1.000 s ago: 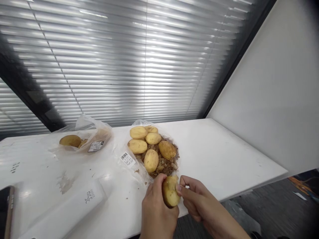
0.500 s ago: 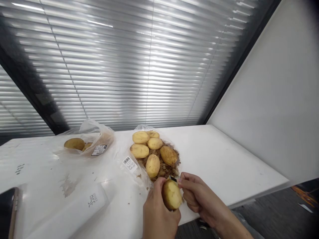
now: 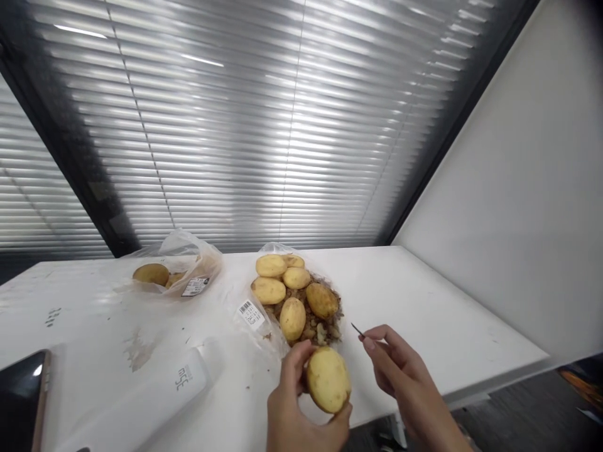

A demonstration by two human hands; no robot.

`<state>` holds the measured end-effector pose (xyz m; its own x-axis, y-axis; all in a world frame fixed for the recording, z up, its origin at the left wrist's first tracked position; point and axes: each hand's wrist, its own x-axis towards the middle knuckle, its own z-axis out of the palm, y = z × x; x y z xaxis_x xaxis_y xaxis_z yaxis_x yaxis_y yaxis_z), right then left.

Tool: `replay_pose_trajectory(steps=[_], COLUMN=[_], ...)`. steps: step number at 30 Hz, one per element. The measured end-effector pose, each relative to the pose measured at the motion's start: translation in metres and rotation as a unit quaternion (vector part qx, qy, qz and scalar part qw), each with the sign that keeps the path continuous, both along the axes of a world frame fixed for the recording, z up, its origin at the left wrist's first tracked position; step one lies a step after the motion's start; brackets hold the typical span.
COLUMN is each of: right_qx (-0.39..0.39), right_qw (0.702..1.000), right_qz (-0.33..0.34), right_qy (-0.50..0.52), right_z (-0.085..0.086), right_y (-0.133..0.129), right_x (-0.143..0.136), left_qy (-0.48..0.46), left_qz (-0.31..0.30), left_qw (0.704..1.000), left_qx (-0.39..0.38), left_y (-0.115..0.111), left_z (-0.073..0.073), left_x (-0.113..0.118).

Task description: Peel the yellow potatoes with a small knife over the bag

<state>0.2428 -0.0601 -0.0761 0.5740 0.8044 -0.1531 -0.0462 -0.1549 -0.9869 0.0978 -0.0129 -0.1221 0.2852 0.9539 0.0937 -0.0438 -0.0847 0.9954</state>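
My left hand (image 3: pixel 301 402) grips a mostly peeled potato (image 3: pixel 328 380) between thumb and fingers, just over the table's front edge. My right hand (image 3: pixel 400 370) is closed in a pinch on a small thin dark blade (image 3: pixel 357 329), which points up and left, apart from the potato; its handle is hidden in the fingers. Behind the hands, several peeled potatoes (image 3: pixel 268 291) and a browner potato (image 3: pixel 322 301) rest on a heap of brown peelings (image 3: pixel 316 326), spread on a clear plastic bag (image 3: pixel 271 329) with a barcode label.
Another clear bag (image 3: pixel 207 257) at the back left holds unpeeled potatoes (image 3: pixel 151 274). A white box-like object (image 3: pixel 155 402) and a phone (image 3: pixel 21 402) lie at the left on the white table (image 3: pixel 424 314). Blinds stand behind; a white wall is at the right.
My right hand has drawn the blade away from the potato, to the right. My left hand has turned the potato, so a broader peeled face shows. The view has shifted slightly.
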Motion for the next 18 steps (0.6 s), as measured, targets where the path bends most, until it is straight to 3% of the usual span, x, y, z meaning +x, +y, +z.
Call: replay_pose_trajectory(steps=[7, 10, 13, 18], right_qx=[0.055, 0.069, 0.081, 0.118], right_qw=[0.998, 0.996, 0.994, 0.987], right_qz=[-0.037, -0.052, -0.06, -0.098], right_qy=[-0.017, -0.037, -0.04, -0.056], right_z=[-0.007, -0.013, -0.016, -0.023], right_y=[-0.014, -0.009, -0.005, -0.005], right_x=[-0.049, -0.064, -0.071, -0.076], left_qy=[-0.066, -0.071, -0.089, -0.184], left_qz=[-0.092, -0.121, -0.154, -0.232], left_qw=[0.983, 0.977, 0.971, 0.927], left_qx=[-0.144, -0.159, -0.162, -0.229], left_y=[0.01, 0.017, 0.023, 0.031], left_z=[0.017, 0.018, 0.016, 0.01], left_x=[-0.045, -0.062, -0.069, -0.067])
